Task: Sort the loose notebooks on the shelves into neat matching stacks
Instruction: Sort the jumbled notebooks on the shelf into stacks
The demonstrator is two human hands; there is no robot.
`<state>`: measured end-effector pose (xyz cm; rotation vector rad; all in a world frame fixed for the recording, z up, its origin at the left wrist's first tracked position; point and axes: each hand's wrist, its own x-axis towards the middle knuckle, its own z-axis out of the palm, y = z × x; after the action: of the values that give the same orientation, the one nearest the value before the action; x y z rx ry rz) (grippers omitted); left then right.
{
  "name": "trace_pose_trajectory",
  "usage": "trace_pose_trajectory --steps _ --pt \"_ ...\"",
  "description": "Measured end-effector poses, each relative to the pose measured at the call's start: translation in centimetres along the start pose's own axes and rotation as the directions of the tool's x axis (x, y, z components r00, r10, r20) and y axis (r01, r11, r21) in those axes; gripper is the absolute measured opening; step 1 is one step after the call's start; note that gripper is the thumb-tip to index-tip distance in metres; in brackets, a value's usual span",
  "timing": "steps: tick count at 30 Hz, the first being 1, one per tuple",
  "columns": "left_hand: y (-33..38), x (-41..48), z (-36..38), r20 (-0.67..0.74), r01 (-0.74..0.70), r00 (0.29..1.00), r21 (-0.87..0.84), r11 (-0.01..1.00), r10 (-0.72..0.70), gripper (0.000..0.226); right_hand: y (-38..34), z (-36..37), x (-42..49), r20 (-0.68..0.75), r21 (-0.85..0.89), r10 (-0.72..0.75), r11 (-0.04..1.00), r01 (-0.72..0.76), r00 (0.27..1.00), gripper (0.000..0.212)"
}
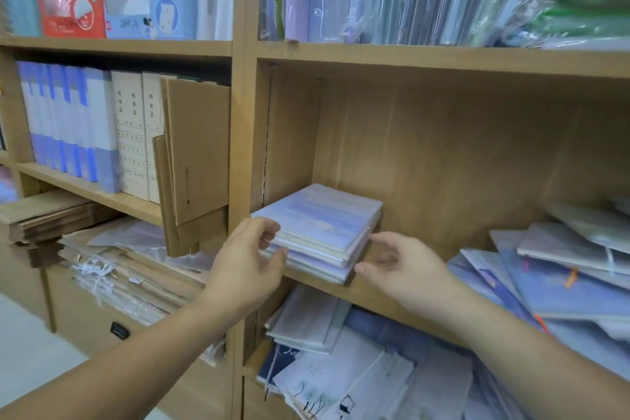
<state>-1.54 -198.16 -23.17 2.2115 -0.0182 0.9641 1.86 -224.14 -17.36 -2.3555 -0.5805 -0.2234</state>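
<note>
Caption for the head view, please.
Left hand and right hand flank a small notebook stack on the wooden shelf; loose notebooks lie jumbled to its right.

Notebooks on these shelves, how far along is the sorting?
Early. Done: one squared lilac stack on the middle shelf. In hand: the left hand and right hand flank that stack. Left: the loose pile at that shelf's right and the jumble on the shelf below.
</note>
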Motion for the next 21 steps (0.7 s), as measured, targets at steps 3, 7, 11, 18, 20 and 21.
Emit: trace_pose_trajectory --steps 3,7,11,18,20,21 --pt "1.2 -0.5 1.1 0.093 -0.032 0.995 0.017 0.999 0.031 0.032 0.4 -1.4 -1.3 -0.016 -0.052 -0.001 0.999 0.0 1.0 0.048" --pt "1.3 -0.9 1.8 0.109 0.046 0.993 0.025 0.999 -0.048 0.028 2.1 -1.7 -2.8 -0.046 -0.039 0.049 0.998 -0.051 0.998 0.054" --pt "2.3 -1.8 2.5 0.148 0.055 0.988 -0.055 0.997 -0.046 0.019 3.5 -1.8 -3.8 -0.025 -0.031 0.07 0.997 -0.071 0.997 0.049" --pt "4.0 -3.4 3.8 0.236 0.025 0.972 -0.196 0.98 0.022 0.017 4.3 -1.0 -3.1 -0.043 -0.015 0.049 0.999 -0.049 0.998 0.041" --pt "3.7 -3.2 3.6 0.213 -0.012 0.976 -0.186 0.983 0.052 0.016 4.5 -0.2 -2.9 -0.037 0.019 0.044 0.999 -0.043 0.998 0.043" --pt "3.1 -2.8 3.4 0.173 -0.016 0.984 -0.163 0.986 0.045 0.017 4.5 0.3 -2.7 -0.033 0.037 0.047 0.998 -0.045 0.998 0.044"
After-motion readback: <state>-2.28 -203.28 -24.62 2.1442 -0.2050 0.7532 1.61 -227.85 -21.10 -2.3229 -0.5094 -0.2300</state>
